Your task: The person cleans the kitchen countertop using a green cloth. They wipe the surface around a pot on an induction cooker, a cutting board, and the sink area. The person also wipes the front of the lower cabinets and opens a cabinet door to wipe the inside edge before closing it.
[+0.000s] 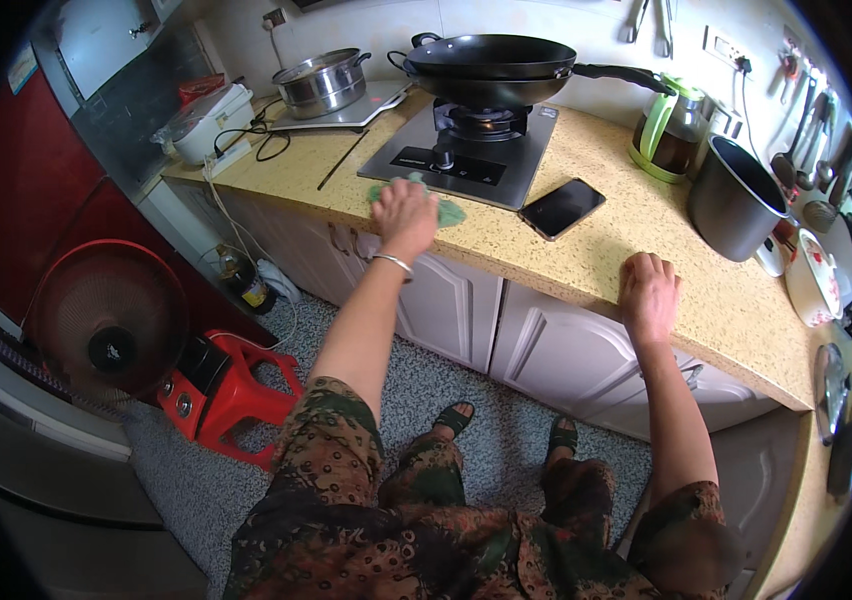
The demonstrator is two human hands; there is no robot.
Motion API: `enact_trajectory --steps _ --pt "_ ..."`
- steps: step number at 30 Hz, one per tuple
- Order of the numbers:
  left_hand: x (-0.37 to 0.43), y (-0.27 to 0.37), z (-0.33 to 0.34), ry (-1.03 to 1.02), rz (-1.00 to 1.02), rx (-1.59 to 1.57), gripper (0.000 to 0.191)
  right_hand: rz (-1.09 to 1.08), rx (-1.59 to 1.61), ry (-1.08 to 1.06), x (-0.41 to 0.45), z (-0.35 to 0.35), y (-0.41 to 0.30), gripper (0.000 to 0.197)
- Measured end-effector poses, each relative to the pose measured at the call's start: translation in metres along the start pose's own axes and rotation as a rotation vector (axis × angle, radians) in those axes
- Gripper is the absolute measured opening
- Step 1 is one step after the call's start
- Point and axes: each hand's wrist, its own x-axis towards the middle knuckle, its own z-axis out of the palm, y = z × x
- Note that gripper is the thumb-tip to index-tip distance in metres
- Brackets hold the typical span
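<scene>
My left hand, a silver bangle on its wrist, presses down on a green cloth at the front edge of the speckled yellow countertop. The cloth lies just in front of the gas hob; whether the fingers grip it or only rest on it cannot be told. Loosely curled, my right hand rests on the counter's edge further right, and its palm is hidden. Between the hands, nearer the hob, lies a black smartphone.
Two stacked black woks sit on the burner, a handle reaching right. A steel pot stands on an induction plate at back left. At right are a glass jug, a dark inner pot and a white bowl. A red heater stands below left.
</scene>
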Motion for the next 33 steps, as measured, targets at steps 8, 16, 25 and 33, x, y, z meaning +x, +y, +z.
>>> enact_trajectory --steps 8,16,25,33 --pt "-0.066 0.095 -0.009 -0.084 0.278 -0.159 0.04 0.025 -0.006 -0.024 0.0 0.004 0.002 0.006" --pt "-0.115 0.062 0.023 0.297 0.522 -0.356 0.046 0.024 0.021 -0.051 0.001 0.003 0.004 0.008" --pt "-0.073 -0.001 0.033 0.646 -0.367 -0.948 0.066 0.011 -0.01 -0.027 0.0 0.007 0.003 0.008" --pt "-0.117 0.067 0.059 0.39 -0.623 -1.475 0.053 0.011 -0.006 -0.069 -0.001 0.009 0.0 0.011"
